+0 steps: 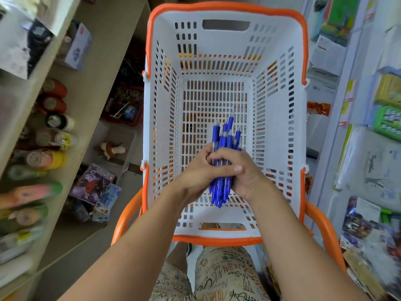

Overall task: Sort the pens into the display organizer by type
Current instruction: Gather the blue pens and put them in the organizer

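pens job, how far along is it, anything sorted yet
Looks early. Done: the blue pens are gathered into one bundle, and no loose pens show in the white basket. In hand: the left hand and right hand both grip that bundle above the basket. Left: no display organizer is in view, so all placing by type remains.

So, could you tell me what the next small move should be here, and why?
Probably lift the blue pens out of the basket: both the left hand and right hand already grip the whole bundle, and no organizer is in view yet.
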